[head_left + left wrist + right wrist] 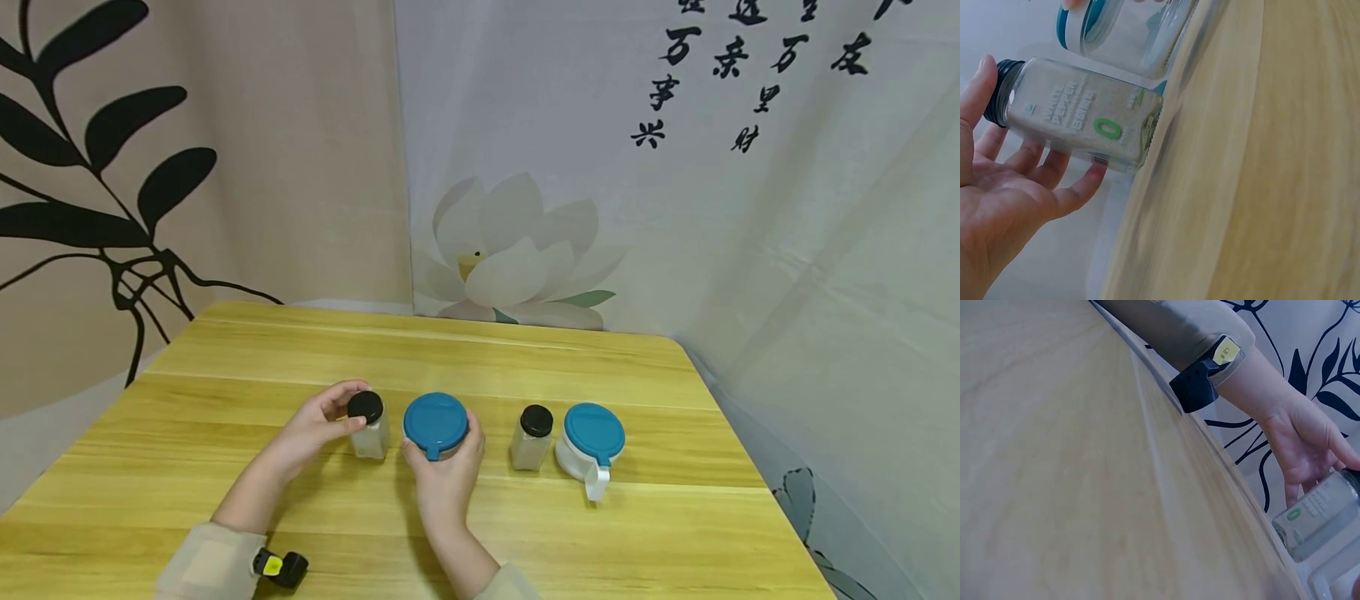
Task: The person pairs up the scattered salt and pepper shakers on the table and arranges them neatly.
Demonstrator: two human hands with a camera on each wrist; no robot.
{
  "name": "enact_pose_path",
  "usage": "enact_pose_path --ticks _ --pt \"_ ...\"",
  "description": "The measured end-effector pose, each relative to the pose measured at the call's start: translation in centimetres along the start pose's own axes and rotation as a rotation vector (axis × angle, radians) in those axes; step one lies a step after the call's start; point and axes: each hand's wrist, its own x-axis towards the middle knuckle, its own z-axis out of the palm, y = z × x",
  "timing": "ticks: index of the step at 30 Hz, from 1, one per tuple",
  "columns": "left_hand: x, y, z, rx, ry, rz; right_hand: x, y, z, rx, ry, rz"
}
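My left hand [311, 429] grips a square glass pepper jar [371, 440] with a black lid, thumb on the lid's near side and fingers behind. In the left wrist view the pepper jar [1085, 112] shows white lettering and a green 0, with pale contents; its base is at the tabletop. Just to its right, my right hand [448, 483] holds a jar with a blue lid [436, 422], thumb on the left and fingers round the right side. The hand covers most of that jar's body in the head view; its clear side [1129, 37] shows in the left wrist view.
Right of my hands stand a second black-lidded jar [531, 442] and a blue-lidded jar [594, 442] with a white handle, close together. All are on a wooden table [660, 533]. Printed cloths [315, 167] hang behind it. A black wrist camera [281, 568] sits by my left sleeve.
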Motion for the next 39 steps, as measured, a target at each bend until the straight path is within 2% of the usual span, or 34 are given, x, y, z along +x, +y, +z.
enact_pose_path --ticks 13,28,39 --pt "0.01 -0.27 -0.14 -0.006 -0.061 0.023 -0.5 -0.15 0.0 0.011 -0.002 0.003" --pt "-0.06 -0.19 -0.13 -0.005 -0.064 0.016 -0.59 0.11 0.0 0.015 -0.012 0.007" --pt "0.06 -0.28 -0.07 0.0 -0.066 0.031 -0.65 0.38 0.06 0.023 -0.023 0.015"
